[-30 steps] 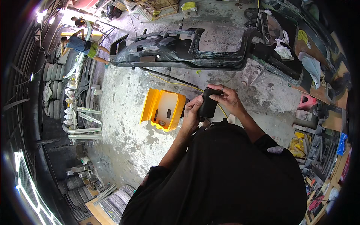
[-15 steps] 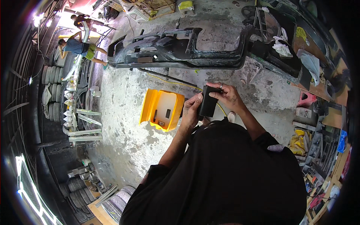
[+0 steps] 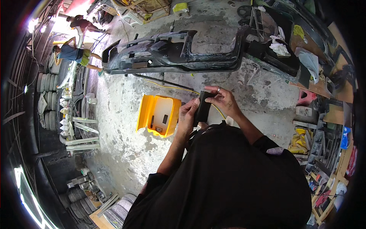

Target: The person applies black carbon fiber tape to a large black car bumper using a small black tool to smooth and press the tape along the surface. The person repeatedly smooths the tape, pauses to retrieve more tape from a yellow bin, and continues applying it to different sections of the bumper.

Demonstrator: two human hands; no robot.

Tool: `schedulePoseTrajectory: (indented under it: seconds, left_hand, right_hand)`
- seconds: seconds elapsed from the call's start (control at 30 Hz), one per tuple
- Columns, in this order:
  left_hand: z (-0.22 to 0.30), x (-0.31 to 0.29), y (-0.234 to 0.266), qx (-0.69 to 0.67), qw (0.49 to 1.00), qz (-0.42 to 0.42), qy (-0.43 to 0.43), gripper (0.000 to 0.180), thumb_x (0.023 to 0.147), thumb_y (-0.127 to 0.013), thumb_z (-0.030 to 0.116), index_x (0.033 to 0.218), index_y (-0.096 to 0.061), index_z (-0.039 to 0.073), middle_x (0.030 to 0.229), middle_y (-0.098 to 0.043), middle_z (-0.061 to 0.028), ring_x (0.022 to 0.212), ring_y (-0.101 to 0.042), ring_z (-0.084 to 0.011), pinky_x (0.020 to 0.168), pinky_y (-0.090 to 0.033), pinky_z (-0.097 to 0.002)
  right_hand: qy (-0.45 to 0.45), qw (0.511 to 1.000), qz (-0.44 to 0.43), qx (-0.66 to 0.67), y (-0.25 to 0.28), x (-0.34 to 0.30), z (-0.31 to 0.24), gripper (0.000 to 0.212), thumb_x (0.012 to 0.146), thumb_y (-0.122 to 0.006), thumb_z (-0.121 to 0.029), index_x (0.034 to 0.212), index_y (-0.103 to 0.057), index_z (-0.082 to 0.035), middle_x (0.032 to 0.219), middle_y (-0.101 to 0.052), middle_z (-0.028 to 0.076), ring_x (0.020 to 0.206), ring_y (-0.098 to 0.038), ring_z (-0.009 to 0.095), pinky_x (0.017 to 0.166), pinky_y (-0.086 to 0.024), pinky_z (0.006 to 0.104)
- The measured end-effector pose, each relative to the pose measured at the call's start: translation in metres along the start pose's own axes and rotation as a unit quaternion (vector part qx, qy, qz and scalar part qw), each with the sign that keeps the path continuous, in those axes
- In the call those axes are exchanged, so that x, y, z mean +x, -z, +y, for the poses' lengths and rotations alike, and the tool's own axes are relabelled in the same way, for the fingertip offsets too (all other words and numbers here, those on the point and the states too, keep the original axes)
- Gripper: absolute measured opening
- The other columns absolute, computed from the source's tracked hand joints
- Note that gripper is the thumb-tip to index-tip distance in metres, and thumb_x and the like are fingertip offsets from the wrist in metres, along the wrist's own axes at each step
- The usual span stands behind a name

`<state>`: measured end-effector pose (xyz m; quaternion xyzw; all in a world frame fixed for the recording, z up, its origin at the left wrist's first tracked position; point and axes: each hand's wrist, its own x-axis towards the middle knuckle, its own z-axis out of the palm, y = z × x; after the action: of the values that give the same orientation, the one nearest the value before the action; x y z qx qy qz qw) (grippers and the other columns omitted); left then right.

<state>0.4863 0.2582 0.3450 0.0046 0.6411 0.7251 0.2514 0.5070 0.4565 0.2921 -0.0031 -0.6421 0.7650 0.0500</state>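
In front of my body, both hands hold a black rectangular block, possibly a sanding block wrapped in dark paper. My left hand grips its left side with thumb and fingers. Closed on its upper right part is my right hand, a ring on one finger. To the left of the block, a yellow bin with its top cut open rests on the floor. Inside it are several small dark pieces and whitish contents. Farther off lies a long black car bumper, dusty and scuffed.
A yellow hose and a dark bar run along the floor before the bumper. Two people are at the far left, beside stacked tyres. Shelves with a yellow bag stand right; more tyres sit lower left.
The view has shifted, so the bin and bumper appear farther left. The block has turned more edge-on between my hands. Both hands still hold it.
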Motion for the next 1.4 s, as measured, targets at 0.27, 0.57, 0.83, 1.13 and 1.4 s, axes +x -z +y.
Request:
schedulePoseTrajectory:
  seconds: [0.27, 0.57, 0.83, 1.13, 1.4]
  left_hand:
    - [-0.001, 0.003, -0.011, 0.258, 0.954, -0.001, -0.152, 0.026, 0.104, -0.066, 0.014, 0.119, -0.073, -0.006, 0.087, -0.060, -0.0072, 0.080, -0.056, -0.0126, 0.073, -0.046, -0.0275]
    - [-0.019, 0.005, -0.024, 0.370, 0.893, -0.029, -0.255, 0.023, 0.098, -0.067, 0.006, 0.119, -0.074, -0.001, 0.087, -0.063, -0.0134, 0.079, -0.063, -0.0250, 0.072, -0.050, -0.0348]
    - [-0.026, 0.011, -0.018, 0.440, 0.835, -0.002, -0.330, 0.050, 0.086, -0.080, 0.014, 0.134, -0.067, 0.007, 0.125, -0.059, -0.0176, 0.119, -0.056, -0.0382, 0.100, -0.047, -0.0466]
    - [-0.016, 0.049, 0.031, 0.245, 0.930, -0.104, -0.253, 0.045, 0.087, -0.084, 0.034, 0.112, -0.070, -0.002, 0.095, -0.066, -0.0164, 0.089, -0.068, -0.0364, 0.081, -0.054, -0.0438]
    - [-0.014, 0.054, 0.115, 0.179, 0.937, 0.016, -0.298, 0.030, 0.095, -0.076, 0.024, 0.111, -0.074, -0.002, 0.099, -0.067, -0.0161, 0.093, -0.066, -0.0347, 0.081, -0.053, -0.0444]
  right_hand:
    - [-0.173, 0.979, 0.020, 0.111, 0.005, -0.023, 0.019, 0.025, 0.095, -0.080, -0.018, 0.098, -0.067, 0.003, 0.086, -0.073, 0.011, 0.068, -0.074, 0.018, 0.061, -0.062, 0.0306]
    - [-0.177, 0.947, -0.008, 0.268, 0.022, -0.048, 0.029, 0.019, 0.100, -0.071, -0.007, 0.115, -0.070, 0.003, 0.113, -0.074, 0.012, 0.095, -0.075, 0.020, 0.089, -0.064, 0.0328]
    - [-0.183, 0.947, 0.032, 0.260, 0.023, -0.045, 0.024, 0.021, 0.099, -0.072, -0.011, 0.117, -0.066, -0.002, 0.112, -0.074, 0.009, 0.101, -0.073, 0.018, 0.088, -0.059, 0.0346]
    - [-0.083, 0.996, -0.009, 0.021, 0.030, 0.003, 0.022, 0.023, 0.097, -0.069, -0.007, 0.118, -0.062, -0.001, 0.113, -0.069, 0.010, 0.102, -0.068, 0.017, 0.094, -0.057, 0.0335]
    - [-0.111, 0.989, -0.085, -0.048, -0.033, 0.079, 0.050, 0.027, 0.093, -0.079, -0.009, 0.111, -0.059, -0.005, 0.109, -0.068, 0.005, 0.097, -0.064, 0.011, 0.088, -0.051, 0.0262]
